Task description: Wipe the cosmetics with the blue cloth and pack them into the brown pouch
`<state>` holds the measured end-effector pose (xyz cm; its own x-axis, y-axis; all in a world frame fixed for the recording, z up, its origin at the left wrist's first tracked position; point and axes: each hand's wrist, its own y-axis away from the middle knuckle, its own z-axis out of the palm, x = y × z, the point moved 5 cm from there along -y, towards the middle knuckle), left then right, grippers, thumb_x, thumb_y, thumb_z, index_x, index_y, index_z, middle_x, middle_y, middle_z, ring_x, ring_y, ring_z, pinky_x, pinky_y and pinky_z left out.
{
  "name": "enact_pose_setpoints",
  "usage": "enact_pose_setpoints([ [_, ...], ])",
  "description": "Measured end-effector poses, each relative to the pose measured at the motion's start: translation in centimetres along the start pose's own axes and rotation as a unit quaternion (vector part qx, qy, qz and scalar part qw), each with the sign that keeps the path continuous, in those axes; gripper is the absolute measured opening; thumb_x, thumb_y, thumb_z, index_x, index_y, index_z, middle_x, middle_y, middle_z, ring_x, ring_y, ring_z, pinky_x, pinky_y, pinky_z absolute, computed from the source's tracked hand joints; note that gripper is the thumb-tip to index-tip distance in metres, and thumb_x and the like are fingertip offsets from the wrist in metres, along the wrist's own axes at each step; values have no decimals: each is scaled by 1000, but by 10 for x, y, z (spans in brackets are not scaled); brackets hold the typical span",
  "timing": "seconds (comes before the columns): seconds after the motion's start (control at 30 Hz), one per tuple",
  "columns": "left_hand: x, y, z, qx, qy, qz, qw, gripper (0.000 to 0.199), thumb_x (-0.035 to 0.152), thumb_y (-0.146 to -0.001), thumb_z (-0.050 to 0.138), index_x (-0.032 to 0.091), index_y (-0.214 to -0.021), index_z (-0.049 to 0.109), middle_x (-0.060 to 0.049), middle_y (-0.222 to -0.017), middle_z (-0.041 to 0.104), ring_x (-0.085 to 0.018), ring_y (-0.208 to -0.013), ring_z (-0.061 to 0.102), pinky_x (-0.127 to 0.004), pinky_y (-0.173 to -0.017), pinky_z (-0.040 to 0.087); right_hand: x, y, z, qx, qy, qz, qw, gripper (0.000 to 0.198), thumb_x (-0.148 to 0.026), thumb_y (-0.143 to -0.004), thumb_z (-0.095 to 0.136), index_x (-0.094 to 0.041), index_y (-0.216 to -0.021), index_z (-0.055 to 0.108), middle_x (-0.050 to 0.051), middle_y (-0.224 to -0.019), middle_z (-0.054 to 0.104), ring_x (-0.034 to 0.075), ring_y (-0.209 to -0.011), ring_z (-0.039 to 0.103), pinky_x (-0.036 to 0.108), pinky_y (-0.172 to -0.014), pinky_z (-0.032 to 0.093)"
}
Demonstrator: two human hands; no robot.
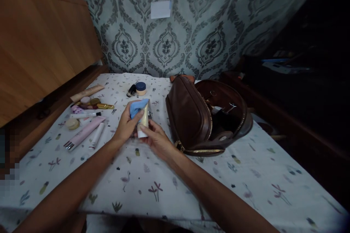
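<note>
My left hand (127,121) is closed on a blue cloth (138,106), pressing it against a pale yellow squeeze tube (144,118). The tube stands with its white cap (142,131) downward. Around its lower end, my right hand (155,136) is closed, thumb near the cap. Just right of my hands lies a brown leather bag (188,113), unzipped, with a few items in its dark inside. Beyond my hands are a jar with a dark blue lid (140,87) and a small black item (131,91).
At left lie a pink tube (84,133), a slim white tube (96,135), a beige tube (87,93), a small round jar (72,124) and several other cosmetics. A wooden cabinet (46,36) borders the left side. Patterned wallpaper (166,43) rises behind the printed tablecloth (131,185).
</note>
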<state>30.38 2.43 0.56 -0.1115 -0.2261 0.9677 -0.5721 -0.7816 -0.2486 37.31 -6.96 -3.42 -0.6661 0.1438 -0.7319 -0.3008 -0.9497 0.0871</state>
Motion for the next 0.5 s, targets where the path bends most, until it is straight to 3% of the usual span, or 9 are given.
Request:
enact_pose_setpoints([
  [0.1, -2, -9, -14, 59, -14, 26, 998, 36, 50, -82, 73, 20, -101, 70, -1, -93, 71, -17, -87, 64, -24, -81, 50, 1, 3, 4, -18, 31, 18, 999, 47, -36, -60, 93, -19, -97, 69, -2, -82, 71, 14, -69, 70, 20, -54, 52],
  [0.2, -9, -13, -19, 93, 29, -15, 995, 44, 60, -84, 67, 18, -96, 70, -2, -90, 73, -18, -87, 65, -26, -82, 51, 1, 5, 7, -33, 46, 14, 998, 46, -38, -63, 90, -19, -100, 71, 2, -89, 74, 16, -75, 70, 26, -63, 56],
  [0.33, -13, -8, -10, 84, 95, -68, 990, 51, 68, -82, 63, 19, -93, 69, -3, -85, 72, -19, -81, 66, -27, -73, 51, -5, 3, 6, -15, 62, -36, 997, 52, -38, -60, 90, -21, -105, 69, 3, -98, 77, 20, -89, 71, 33, -81, 58],
  [0.5, -5, 2, 0, 33, 0, -28, 999, 44, 61, -83, 67, 17, -86, 70, -3, -81, 72, -22, -90, 66, -27, -78, 51, -18, 0, 1, 36, 71, -127, 989, 60, -34, -56, 91, -26, -109, 64, 0, -99, 76, 19, -89, 71, 36, -89, 58],
])
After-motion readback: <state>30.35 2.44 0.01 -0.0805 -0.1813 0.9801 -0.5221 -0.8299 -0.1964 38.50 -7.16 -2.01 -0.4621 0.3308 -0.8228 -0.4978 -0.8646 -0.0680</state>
